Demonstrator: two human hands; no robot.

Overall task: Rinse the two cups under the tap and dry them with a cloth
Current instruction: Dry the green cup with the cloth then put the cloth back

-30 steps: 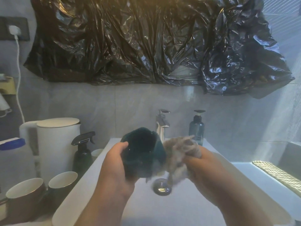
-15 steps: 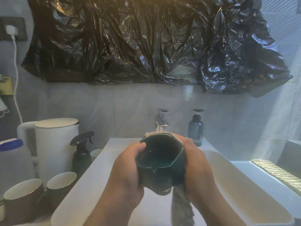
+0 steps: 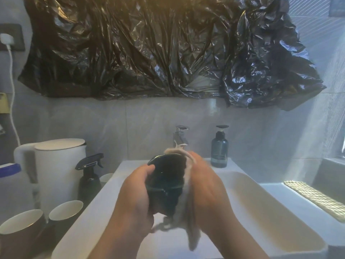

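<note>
While the left hand [image 3: 138, 195] curls round the dark green cup [image 3: 166, 184] above the sink [image 3: 261, 202], the grey cloth [image 3: 188, 202] is clasped against its right side by the right hand [image 3: 207, 193]. If the glaze is slick, hard rubbing could twist the cup loose and crack it below.

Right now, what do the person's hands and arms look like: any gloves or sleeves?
Both bare: the left hand and right hand wear no gloves, and no ring or watch shows. No sleeve is in view either, right to the picture's bottom edge.
</note>
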